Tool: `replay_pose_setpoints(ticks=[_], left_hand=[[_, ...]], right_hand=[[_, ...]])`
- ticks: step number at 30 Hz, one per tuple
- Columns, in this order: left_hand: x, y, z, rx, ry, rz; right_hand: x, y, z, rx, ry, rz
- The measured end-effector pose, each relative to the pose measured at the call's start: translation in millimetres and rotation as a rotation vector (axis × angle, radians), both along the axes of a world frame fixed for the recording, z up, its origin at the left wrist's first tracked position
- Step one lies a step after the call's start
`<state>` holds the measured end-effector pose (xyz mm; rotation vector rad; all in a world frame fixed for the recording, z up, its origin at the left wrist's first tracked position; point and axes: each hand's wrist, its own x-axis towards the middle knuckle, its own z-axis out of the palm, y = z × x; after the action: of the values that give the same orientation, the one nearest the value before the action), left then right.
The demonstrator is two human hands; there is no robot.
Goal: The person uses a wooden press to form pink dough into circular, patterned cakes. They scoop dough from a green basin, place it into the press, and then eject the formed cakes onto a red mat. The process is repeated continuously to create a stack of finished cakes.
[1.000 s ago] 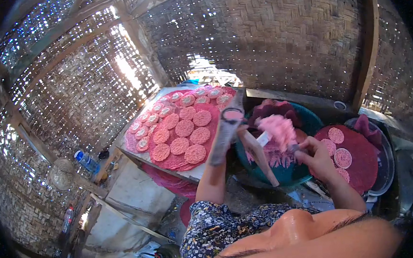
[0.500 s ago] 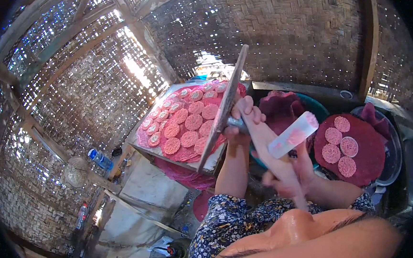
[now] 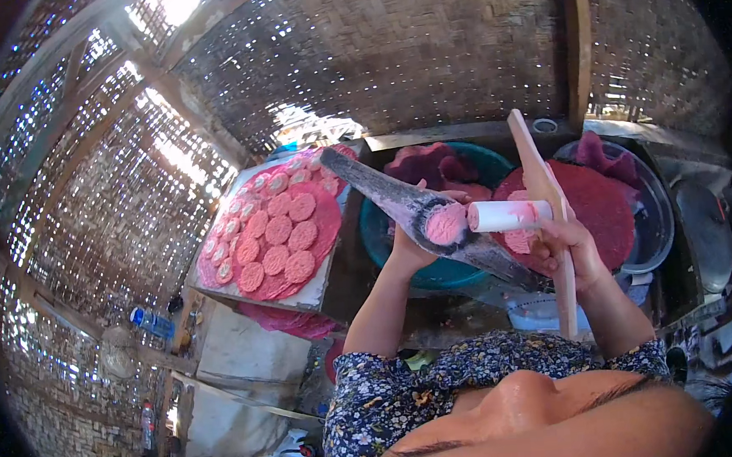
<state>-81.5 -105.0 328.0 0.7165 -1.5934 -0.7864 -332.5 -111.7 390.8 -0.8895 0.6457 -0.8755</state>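
Observation:
My left hand grips a long dark wooden press board from below, its fingertips showing at the far edge. Pink dough fills the round cup in the board's middle. In my right hand is a wooden plunger, gripped by its flat bar. From the bar a white cylinder, smeared with pink, points left toward the dough. Its end looks close to the cup; whether they touch I cannot tell. Behind the plunger, pink stringy discs lie on a round red mat, partly hidden.
At left, a box-like table bears red mats with many pink discs. A teal basin with pink dough stands behind the board. The right-hand mat rests over a grey basin. A woven wall closes the back.
The board has turned from edge-on to show its cup and dough. The plunger has swung out from over my forearm, its white cylinder now pointing left. The view has shifted right.

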Motion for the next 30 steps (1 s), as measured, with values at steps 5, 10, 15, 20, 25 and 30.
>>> replay_pose_setpoints(ticks=[5, 10, 15, 20, 25, 30], left_hand=[[-45, -18, -8, 0.071, 0.037, 0.028], [-74, -39, 0, 0.15, -0.131, 0.044], [-107, -52, 30, -0.257, -0.715, 0.35], [-139, -75, 24, -0.251, -0.572, 0.261], [-153, -107, 2, -0.041, -0.755, 0.105], [-167, -140, 10, -0.217, -0.621, 0.18]], right_hand=[[-26, -8, 8, -0.22, 0.055, -0.075], [-68, -20, 34, -0.461, 0.087, -0.02], [-88, -29, 39, -1.208, 0.605, -0.207], [-100, -26, 45, -1.55, 0.92, -0.136], [-105, -49, 25, -1.544, 0.921, -0.212], [-107, -87, 11, -1.486, 0.928, -0.242]])
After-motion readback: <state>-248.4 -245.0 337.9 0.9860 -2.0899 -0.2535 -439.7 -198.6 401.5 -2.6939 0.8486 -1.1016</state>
